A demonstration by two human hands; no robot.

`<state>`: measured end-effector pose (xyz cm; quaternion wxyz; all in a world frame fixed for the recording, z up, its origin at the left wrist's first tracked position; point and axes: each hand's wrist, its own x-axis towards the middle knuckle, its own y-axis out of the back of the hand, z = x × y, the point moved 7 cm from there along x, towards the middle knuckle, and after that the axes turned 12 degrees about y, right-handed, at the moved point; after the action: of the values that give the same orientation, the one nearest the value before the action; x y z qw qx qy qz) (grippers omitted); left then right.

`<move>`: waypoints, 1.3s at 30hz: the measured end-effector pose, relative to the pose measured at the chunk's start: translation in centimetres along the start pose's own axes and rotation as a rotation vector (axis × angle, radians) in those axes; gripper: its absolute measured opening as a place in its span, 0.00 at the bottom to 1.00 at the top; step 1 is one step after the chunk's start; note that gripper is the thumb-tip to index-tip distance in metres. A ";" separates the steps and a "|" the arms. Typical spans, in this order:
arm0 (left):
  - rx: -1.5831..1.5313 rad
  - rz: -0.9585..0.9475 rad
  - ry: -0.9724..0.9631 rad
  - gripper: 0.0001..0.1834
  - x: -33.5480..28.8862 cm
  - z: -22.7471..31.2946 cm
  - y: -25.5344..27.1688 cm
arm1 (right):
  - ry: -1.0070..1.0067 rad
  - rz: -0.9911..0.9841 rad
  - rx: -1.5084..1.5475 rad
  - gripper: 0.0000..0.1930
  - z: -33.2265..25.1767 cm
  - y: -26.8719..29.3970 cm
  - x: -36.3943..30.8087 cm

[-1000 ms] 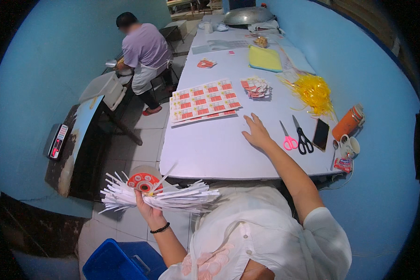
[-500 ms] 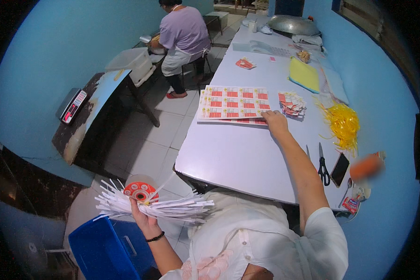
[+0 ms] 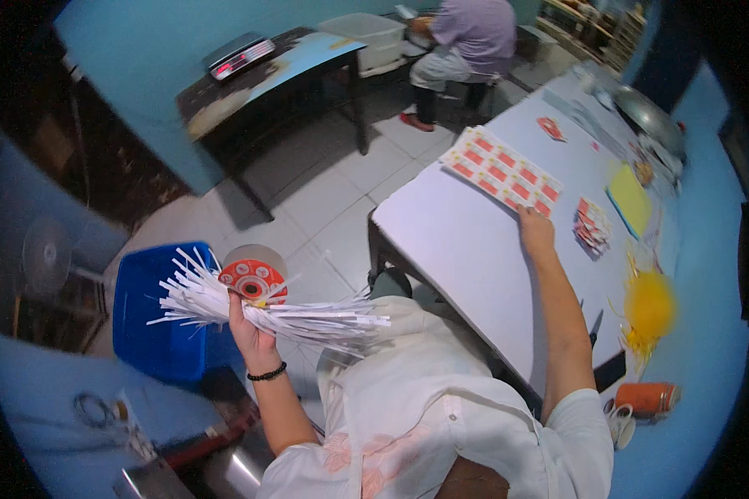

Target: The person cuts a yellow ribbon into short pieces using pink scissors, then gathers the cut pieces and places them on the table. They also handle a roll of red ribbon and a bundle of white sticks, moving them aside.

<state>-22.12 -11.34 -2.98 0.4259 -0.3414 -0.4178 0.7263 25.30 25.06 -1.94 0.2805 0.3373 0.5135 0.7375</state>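
My left hand (image 3: 256, 339) is closed round a thick bundle of white paper strips (image 3: 316, 320), whose loose ends fan out on both sides. A roll with a red printed core and a clear outer band (image 3: 254, 279) shows right behind the bundle, against my fingers. My right hand (image 3: 538, 229) reaches over the white table, its fingers closed at the near edge of a stack of red-and-white label sheets (image 3: 503, 170). Just right of that hand lies a pile of cut red-and-white labels (image 3: 592, 226). My right fingertips are partly hidden.
Below my left side stands a blue bin (image 3: 162, 333). Along the white table's (image 3: 449, 216) right side lie a yellow pad (image 3: 629, 200), yellow ribbons (image 3: 647, 308), scissors (image 3: 595, 324) and an orange can (image 3: 646, 399). A seated person (image 3: 474, 41) is beyond; a scale (image 3: 240, 56) sits on a worn table (image 3: 266, 91).
The view has swung left, so the table and label sheets appear farther right and more of the blue bin shows. Both hands keep their holds.
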 end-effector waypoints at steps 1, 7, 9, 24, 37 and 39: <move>0.025 0.055 -0.056 0.25 -0.2 0.3 0.8 | -0.012 -0.010 0.002 0.18 0.9 -0.5 0.2; 0.055 0.200 -0.277 0.27 -3.2 3.8 2.5 | 0.037 -0.099 0.083 0.18 0.4 0.3 -2.2; 0.099 0.319 -0.345 0.27 -4.5 5.7 2.5 | 0.035 -0.144 0.153 0.19 -1.0 0.9 -4.1; 0.055 0.150 -0.156 0.25 6.7 4.5 1.0 | -0.064 0.145 0.297 0.21 -2.5 -0.1 -8.7; -0.016 0.185 0.013 0.25 15.3 -0.2 3.8 | -0.027 0.104 0.203 0.26 -5.6 4.5 -6.5; -0.029 0.152 0.079 0.24 17.0 -1.6 3.4 | 0.091 0.122 0.291 0.26 -8.4 5.3 -4.9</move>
<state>-28.75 3.52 -9.12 0.3810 -0.4066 -0.3840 0.7362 21.37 14.96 -0.01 0.1598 0.3713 0.6055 0.6856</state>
